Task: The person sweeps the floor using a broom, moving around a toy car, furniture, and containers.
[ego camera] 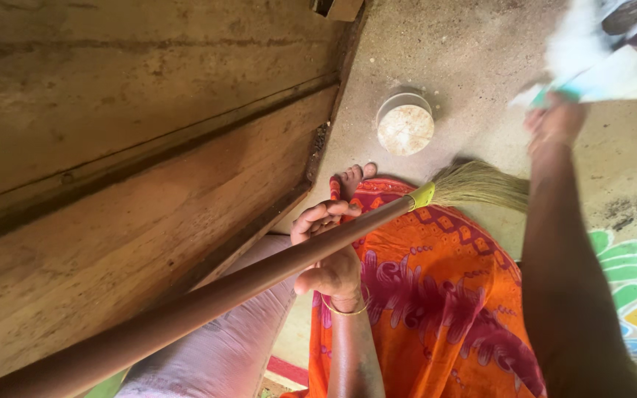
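While the left hand [327,254] is wrapping the brown broom handle [208,302] mid-shaft | right hand [554,121] is pinching a pale cloth [606,70], far right | bristles [481,186] are hovering near the round tin [405,125] | better gripping lower, sweeping gently around it.

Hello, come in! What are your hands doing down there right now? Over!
Left hand grip wrapped around long brown broom handle. Right hand grip on blurred white-and-teal cloth. Round white container beside straw bristles.
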